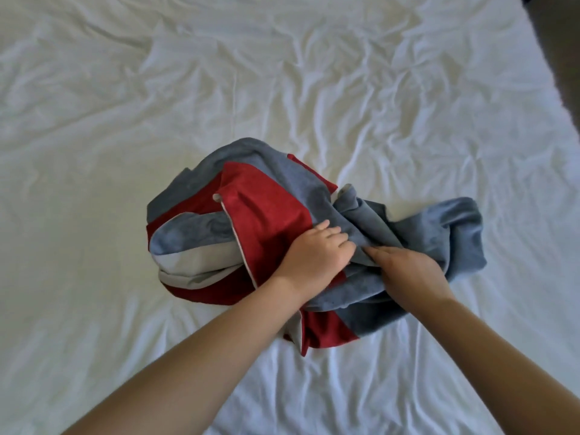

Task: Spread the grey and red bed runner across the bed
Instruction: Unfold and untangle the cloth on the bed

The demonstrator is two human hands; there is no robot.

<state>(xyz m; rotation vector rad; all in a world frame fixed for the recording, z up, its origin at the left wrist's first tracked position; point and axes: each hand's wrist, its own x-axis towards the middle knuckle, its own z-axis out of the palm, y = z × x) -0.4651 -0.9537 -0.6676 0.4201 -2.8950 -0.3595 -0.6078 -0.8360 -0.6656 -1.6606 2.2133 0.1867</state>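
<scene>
The grey and red bed runner (257, 211) lies bunched in a crumpled heap near the middle of the bed (125, 105), with a pale lining showing on its left side. My left hand (317, 252) sits on top of the heap, its fingers curled into a grey fold. My right hand (405, 271) lies just to the right, its fingers tucked under and gripping the grey cloth. The two hands almost touch. A grey lobe of the runner trails off to the right.
A wrinkled white sheet covers the bed on all sides of the heap. The bed's right edge (546, 73) runs diagonally at the upper right, with dark floor (561, 32) beyond it.
</scene>
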